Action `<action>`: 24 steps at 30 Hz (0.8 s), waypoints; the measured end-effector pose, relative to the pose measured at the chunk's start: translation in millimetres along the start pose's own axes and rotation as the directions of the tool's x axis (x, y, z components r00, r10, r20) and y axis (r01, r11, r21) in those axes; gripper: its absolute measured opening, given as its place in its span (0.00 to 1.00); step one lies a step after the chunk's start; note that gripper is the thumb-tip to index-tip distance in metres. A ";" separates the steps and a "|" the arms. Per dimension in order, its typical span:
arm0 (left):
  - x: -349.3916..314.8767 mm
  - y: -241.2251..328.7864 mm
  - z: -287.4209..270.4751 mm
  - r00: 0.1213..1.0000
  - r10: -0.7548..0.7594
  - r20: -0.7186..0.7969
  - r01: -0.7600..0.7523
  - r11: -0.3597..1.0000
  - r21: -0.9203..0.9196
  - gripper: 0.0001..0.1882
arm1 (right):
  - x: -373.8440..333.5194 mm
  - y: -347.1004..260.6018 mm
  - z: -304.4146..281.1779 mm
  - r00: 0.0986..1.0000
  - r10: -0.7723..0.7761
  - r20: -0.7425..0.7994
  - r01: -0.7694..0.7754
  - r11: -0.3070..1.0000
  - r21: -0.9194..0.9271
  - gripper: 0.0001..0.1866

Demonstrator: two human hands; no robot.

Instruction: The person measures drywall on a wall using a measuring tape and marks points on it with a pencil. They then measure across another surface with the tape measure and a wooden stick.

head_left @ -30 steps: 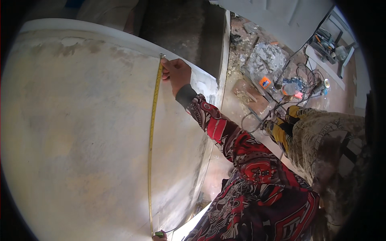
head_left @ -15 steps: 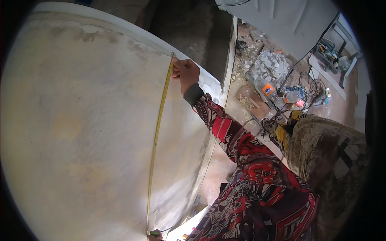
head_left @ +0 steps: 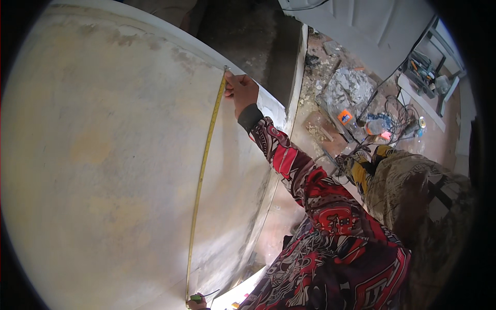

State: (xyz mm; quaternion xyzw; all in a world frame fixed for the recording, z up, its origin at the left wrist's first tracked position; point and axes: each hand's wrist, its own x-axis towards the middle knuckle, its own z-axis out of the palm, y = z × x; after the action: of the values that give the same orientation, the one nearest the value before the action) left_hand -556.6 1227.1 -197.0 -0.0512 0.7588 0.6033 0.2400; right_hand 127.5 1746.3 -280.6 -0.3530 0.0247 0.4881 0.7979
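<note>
A yellow tape measure is stretched as a long strip along a pale, stained wall surface. My right hand is closed at its far end, thumb pressed on the strip just below the metal hook, close to the surface's white edge. At the bottom edge of the view, my left hand is closed around the other end, where a small green piece shows. A thin dark stick juts from beside that hand; its kind is unclear. The frame's edge and my torso hide most of my left arm.
Rubble and crumpled plastic sheeting litter the floor at the right. Near them lie a bottle with an orange label and tangled dark cables. A tool tray stands farther right. My shoes are beside the debris.
My left hand and the lower end of the tape have shifted slightly left. My right hand stays at the far end, a touch farther right in view.
</note>
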 end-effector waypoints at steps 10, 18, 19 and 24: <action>3.5 -4.8 -0.8 1.000 0.008 0.012 -0.008 1.000 -0.001 0.16 | 2.0 2.7 -0.9 1.000 -0.009 -0.015 0.009 1.000 -0.018 0.19; 7.2 -10.0 -3.8 1.000 0.011 0.028 -0.011 1.000 -0.001 0.17 | 1.5 4.1 -2.6 1.000 -0.001 -0.013 0.000 0.999 -0.052 0.17; 7.4 -9.7 -5.5 1.000 0.014 0.027 -0.014 1.000 -0.002 0.18 | 1.4 5.2 -2.4 1.000 -0.005 -0.018 0.004 0.998 -0.060 0.17; 7.6 -10.6 -14.5 0.992 0.057 0.111 -0.060 0.998 0.025 0.19 | 5.4 9.2 -4.3 0.999 -0.036 -0.011 0.035 0.997 -0.072 0.16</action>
State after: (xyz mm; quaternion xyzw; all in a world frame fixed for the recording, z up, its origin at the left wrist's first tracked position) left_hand -563.8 1212.2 -207.4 0.0077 0.7540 0.6012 0.2645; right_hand 124.3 1750.5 -290.9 -0.3848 0.0058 0.4720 0.7931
